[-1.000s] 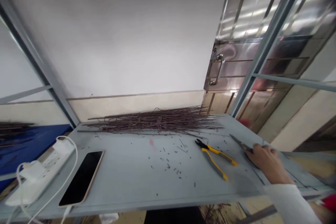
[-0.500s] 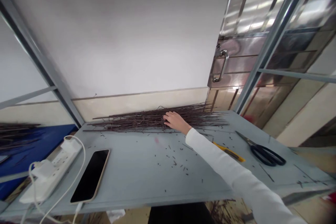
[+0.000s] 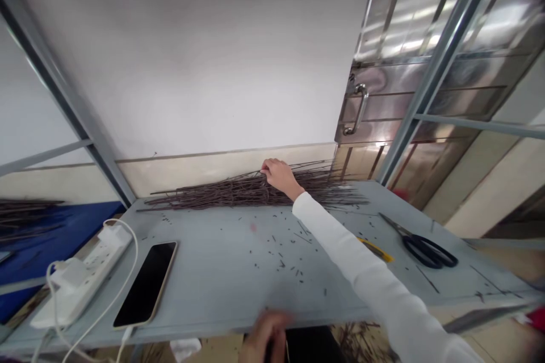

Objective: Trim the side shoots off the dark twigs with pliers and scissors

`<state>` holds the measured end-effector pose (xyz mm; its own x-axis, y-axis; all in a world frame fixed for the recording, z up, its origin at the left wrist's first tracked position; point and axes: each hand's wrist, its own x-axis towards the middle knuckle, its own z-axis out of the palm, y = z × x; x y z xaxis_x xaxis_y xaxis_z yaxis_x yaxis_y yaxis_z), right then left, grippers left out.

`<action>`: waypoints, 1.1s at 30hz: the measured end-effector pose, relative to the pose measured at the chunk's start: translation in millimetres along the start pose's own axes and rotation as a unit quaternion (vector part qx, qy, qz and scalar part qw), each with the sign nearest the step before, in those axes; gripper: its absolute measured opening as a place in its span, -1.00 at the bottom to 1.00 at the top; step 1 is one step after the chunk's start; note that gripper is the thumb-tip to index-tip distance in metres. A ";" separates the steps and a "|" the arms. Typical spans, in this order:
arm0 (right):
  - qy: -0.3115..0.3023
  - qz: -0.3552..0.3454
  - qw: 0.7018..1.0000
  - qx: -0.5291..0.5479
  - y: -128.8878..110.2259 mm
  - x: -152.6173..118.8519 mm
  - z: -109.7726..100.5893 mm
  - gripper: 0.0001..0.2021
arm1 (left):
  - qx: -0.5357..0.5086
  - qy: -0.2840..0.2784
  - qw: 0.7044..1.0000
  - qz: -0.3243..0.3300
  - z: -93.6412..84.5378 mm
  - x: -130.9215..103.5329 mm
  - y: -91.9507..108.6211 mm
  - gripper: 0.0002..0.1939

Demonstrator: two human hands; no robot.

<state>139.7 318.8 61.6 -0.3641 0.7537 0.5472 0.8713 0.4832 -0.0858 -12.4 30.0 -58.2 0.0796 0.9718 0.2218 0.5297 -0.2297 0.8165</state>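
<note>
A long pile of thin dark brown twigs [image 3: 225, 191] lies along the back of the grey table. My right hand [image 3: 280, 176] is just above the middle of the pile, its fingers closed in a pinch on some twigs that rise from it. How many it holds is hidden. At the front edge, my left hand [image 3: 266, 337] shows smeared by motion; its fingers look bent, with a dark patch between them that I cannot make out.
Black-handled scissors [image 3: 426, 249] and a yellow cutter knife [image 3: 377, 249] lie on the right. A phone [image 3: 147, 283] and a white power strip [image 3: 80, 283] with cables occupy the left. Twig scraps [image 3: 281, 264] dot the grey tabletop [image 3: 204, 272]. Metal posts stand at both sides.
My right hand has risen slightly from the pile, lifting some twigs with it. My left hand has come into view at the bottom.
</note>
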 end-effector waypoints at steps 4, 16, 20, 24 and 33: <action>-0.022 -0.001 1.000 -0.022 0.0 -5.1 3.4 -0.85 | 0.117 0.135 0.982 0.065 -2.0 107.4 2.5 -0.65; -0.065 -0.064 0.992 -0.082 -35.0 -12.2 37.4 -0.67 | 0.277 0.190 0.942 -0.014 20.2 245.3 -52.1 -0.47; -0.087 -0.113 0.987 -0.072 -67.5 -3.5 60.6 -0.68 | 0.309 0.173 0.935 -0.011 24.7 239.0 -65.5 -0.45; -0.085 -0.105 0.988 -0.070 -80.9 -0.5 73.9 -0.69 | 0.328 0.154 0.932 -0.008 26.6 235.8 -73.1 -0.45; -0.010 -0.058 0.997 -0.042 -97.2 20.8 46.4 -0.78 | 0.322 0.125 0.939 -0.010 27.3 236.8 -79.9 -0.46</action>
<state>32.2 308.1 42.7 -0.4698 0.7041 0.5325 0.8470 0.5294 0.0473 -12.8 280.0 -85.5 -0.0943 0.9145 0.3935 0.9355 -0.0539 0.3493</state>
